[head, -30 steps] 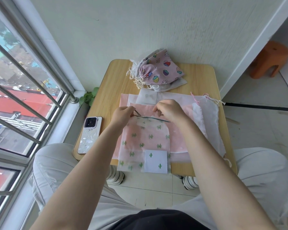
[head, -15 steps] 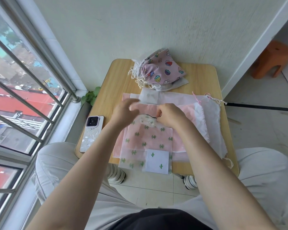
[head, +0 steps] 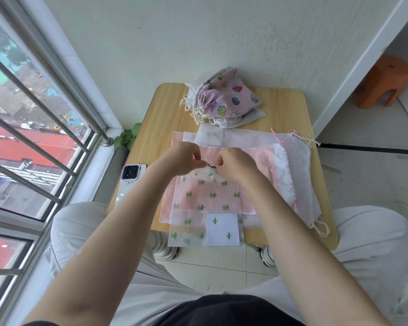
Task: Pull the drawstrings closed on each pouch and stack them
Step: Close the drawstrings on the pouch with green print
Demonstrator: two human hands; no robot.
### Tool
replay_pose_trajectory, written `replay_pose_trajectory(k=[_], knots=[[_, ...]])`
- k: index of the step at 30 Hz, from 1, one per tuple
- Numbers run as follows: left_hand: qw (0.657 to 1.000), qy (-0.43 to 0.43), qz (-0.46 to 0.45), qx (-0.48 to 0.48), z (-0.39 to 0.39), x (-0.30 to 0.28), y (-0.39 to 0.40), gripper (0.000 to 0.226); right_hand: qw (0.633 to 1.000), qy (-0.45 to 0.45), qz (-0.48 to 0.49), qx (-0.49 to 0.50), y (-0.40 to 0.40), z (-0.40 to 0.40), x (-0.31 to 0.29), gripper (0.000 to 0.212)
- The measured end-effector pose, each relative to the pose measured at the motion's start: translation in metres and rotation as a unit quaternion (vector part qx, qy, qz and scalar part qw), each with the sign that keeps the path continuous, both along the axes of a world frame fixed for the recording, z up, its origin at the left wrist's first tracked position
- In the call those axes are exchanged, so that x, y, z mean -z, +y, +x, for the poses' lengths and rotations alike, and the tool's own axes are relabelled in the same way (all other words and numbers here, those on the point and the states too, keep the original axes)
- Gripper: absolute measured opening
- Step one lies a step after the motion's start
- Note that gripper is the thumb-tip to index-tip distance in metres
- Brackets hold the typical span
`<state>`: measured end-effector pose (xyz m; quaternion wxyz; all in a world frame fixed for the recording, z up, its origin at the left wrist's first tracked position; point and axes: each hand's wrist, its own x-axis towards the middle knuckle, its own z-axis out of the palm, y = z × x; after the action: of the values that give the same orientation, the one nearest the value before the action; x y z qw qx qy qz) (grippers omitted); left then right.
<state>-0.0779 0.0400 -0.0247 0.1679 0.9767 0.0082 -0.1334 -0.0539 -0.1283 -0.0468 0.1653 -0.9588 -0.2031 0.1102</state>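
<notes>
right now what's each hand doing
Left hand: pinching the dark drawstring of the cactus pouch.
Right hand: curled at the pouch's gathered mouth, gripping it and the string.

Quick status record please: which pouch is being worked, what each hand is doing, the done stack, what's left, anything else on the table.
pouch in work: cactus pouch, mouth bunched
left hand: pinches dark drawstring
right hand: grip at the gathered mouth, fingers curled
done stack: fruit-print pouch on top, far edge of table
left to close: flat pink and white pouches under the cactus one
other: phone at table's left edge
</notes>
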Motion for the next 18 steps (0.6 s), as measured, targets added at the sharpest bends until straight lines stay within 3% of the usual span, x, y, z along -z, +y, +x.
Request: replay_pose_trajectory(k=[3, 8, 10, 15, 18], knots=[[0.998, 0.046, -0.027, -0.021, 0.001, -0.010, -0.001, 0.036, 1.000, -0.013, 0.004, 0.013, 0.003, -0.004, 0.000, 0.012], [0.950, 0.104, -0.277, -0.099, -0.010, -0.019, -0.012, 0.029, 0.999, -0.008, 0.024, 0.020, 0.007, -0.007, 0.000, 0.014], [0.933, 0.087, -0.327, -0.120, -0.014, -0.014, -0.016, 0.026, 0.999, -0.006, 0.030, 0.019, 0.007, -0.008, 0.000, 0.012], [0.966, -0.020, -0.230, -0.116, -0.015, -0.010, -0.021, 0.030, 0.999, -0.015, 0.031, 0.036, 0.006, -0.011, 0.005, 0.016], [0.958, -0.014, -0.259, -0.127, -0.014, -0.018, -0.021, 0.033, 0.998, -0.025, 0.027, 0.050, 0.009, -0.011, 0.009, 0.024]])
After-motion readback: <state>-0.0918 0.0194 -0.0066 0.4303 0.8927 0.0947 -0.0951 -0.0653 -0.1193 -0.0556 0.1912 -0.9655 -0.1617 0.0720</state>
